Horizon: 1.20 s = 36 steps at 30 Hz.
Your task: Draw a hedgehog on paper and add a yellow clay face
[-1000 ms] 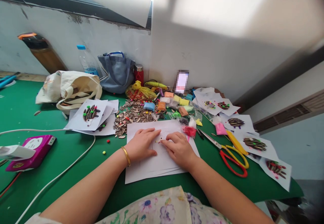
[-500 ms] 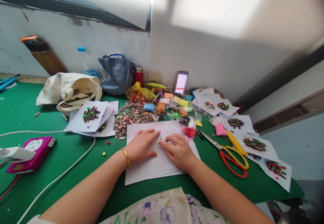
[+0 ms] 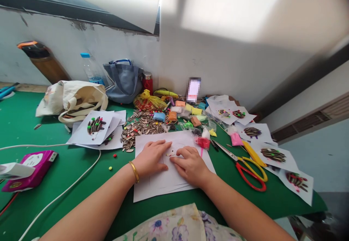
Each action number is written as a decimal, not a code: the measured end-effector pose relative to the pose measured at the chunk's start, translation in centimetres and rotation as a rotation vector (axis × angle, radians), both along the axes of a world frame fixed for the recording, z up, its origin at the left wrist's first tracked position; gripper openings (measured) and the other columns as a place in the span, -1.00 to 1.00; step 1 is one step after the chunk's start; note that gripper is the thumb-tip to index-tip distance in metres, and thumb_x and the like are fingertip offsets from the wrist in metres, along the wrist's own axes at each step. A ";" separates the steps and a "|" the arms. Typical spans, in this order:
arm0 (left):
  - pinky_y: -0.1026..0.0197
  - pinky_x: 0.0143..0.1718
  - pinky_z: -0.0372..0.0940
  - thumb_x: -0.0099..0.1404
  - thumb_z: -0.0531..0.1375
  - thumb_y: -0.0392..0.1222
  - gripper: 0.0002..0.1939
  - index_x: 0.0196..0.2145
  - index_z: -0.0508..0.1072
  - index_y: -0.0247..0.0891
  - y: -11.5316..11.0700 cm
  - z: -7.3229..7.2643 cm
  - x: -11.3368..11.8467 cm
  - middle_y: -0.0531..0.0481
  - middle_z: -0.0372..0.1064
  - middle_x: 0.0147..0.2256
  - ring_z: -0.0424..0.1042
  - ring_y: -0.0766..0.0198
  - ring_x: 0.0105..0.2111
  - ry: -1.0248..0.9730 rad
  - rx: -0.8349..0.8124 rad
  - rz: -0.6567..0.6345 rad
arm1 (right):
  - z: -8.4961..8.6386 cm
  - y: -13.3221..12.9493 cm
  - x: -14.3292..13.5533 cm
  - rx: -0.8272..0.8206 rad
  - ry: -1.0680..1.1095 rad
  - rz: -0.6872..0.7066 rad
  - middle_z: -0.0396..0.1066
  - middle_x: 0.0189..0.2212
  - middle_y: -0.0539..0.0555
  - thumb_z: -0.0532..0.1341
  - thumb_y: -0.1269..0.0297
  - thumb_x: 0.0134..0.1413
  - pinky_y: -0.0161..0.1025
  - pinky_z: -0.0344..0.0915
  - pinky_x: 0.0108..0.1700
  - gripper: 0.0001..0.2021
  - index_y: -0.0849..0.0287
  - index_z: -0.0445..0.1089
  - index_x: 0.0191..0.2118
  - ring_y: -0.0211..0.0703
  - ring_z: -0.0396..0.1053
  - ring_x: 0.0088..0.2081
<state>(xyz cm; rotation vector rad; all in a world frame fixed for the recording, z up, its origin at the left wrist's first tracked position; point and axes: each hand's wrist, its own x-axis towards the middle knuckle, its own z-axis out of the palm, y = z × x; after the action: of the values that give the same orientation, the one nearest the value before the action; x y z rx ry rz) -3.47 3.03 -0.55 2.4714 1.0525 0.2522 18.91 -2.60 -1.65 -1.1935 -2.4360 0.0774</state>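
Note:
White paper sheets (image 3: 152,188) lie stacked on the green table in front of me. My left hand (image 3: 152,157) rests flat on the top sheet, fingers apart, holding nothing. On the right side of the sheet is my right hand (image 3: 191,164), its fingers bent and the index fingertip touching the paper. Between the hands, a small dark dot (image 3: 172,151) and tiny light bits show on faint drawn lines. Whether anything is under the right fingertips is too small to tell. Behind the sheets spreads a pile of striped sunflower seeds (image 3: 141,126).
Scissors (image 3: 249,172) lie at the right, near seed-decorated papers (image 3: 274,154). Clay packets (image 3: 172,116) and a phone (image 3: 193,90) are behind. More decorated papers (image 3: 107,119), a cloth bag (image 3: 57,99), a magenta box (image 3: 40,172) and a white cable (image 3: 79,179) are left.
The view has shifted slightly. My right hand's fingers have shifted a little on the paper, while my left hand stays flat.

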 end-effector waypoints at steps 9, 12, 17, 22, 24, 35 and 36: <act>-0.12 0.26 -0.02 0.10 0.35 -0.04 -0.14 0.30 0.12 -0.08 -0.1 0.4 0.1 -0.14 0.18 0.27 0.08 -0.04 0.30 0.009 -0.007 0.005 | -0.1 0.2 -0.2 -0.012 -0.002 -0.039 0.41 -0.15 0.13 0.19 0.31 0.23 -0.03 0.16 -0.02 -0.72 -0.01 0.46 0.04 -0.01 0.27 -0.09; -0.12 0.27 -0.03 0.09 0.35 -0.03 -0.13 0.30 0.12 -0.07 -0.1 0.3 0.1 -0.13 0.16 0.28 0.07 -0.04 0.30 0.018 -0.004 0.004 | -0.1 0.2 -0.1 -0.005 0.015 -0.050 0.41 -0.14 0.14 0.18 0.32 0.23 -0.02 0.17 -0.03 -0.70 0.00 0.45 0.05 0.01 0.27 -0.08; -0.10 0.27 -0.04 0.10 0.35 -0.02 -0.13 0.30 0.09 -0.07 -0.1 0.1 0.0 -0.12 0.16 0.28 0.06 -0.03 0.31 0.022 0.007 -0.002 | -0.2 0.2 -0.1 -0.011 0.017 -0.047 0.40 -0.13 0.14 0.19 0.31 0.23 -0.01 0.16 -0.01 -0.70 0.00 0.45 0.06 0.01 0.27 -0.07; -0.11 0.26 -0.03 0.09 0.35 -0.02 -0.13 0.30 0.11 -0.07 -0.1 0.1 0.0 -0.13 0.16 0.28 0.07 -0.04 0.30 0.011 0.005 0.001 | -0.2 0.2 0.0 -0.013 0.026 -0.056 0.39 -0.12 0.14 0.18 0.31 0.23 -0.02 0.16 0.00 -0.71 -0.01 0.46 0.04 0.00 0.27 -0.07; -0.11 0.26 -0.03 0.09 0.36 -0.02 -0.13 0.30 0.11 -0.08 -0.1 0.2 0.0 -0.13 0.16 0.28 0.07 -0.04 0.30 0.012 0.006 -0.002 | -0.1 0.2 0.0 -0.017 0.026 -0.047 0.39 -0.11 0.13 0.19 0.31 0.22 -0.02 0.15 0.00 -0.71 -0.02 0.46 0.04 0.00 0.26 -0.06; -0.12 0.26 -0.02 0.08 0.36 -0.03 -0.12 0.30 0.11 -0.10 0.0 -0.1 -0.1 -0.14 0.17 0.27 0.08 -0.05 0.30 -0.001 0.019 -0.006 | 0.1 0.0 -0.4 -0.045 -0.001 -0.016 0.36 -0.07 0.11 0.21 0.22 0.21 -0.01 0.10 0.05 -0.73 -0.04 0.46 0.01 0.00 0.24 -0.03; -0.13 0.25 -0.01 0.08 0.36 -0.04 -0.12 0.30 0.12 -0.10 0.0 -0.1 -0.1 -0.14 0.17 0.27 0.09 -0.06 0.29 -0.004 0.019 -0.003 | 0.1 0.0 -0.3 -0.043 0.006 -0.017 0.36 -0.07 0.10 0.20 0.23 0.22 -0.01 0.10 0.05 -0.74 -0.04 0.46 0.01 0.00 0.24 -0.03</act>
<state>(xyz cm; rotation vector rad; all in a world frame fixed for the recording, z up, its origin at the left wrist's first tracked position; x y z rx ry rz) -3.54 3.00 -0.67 2.4887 1.0489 0.2669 18.60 -2.57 -1.56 -1.2308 -2.4303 0.1291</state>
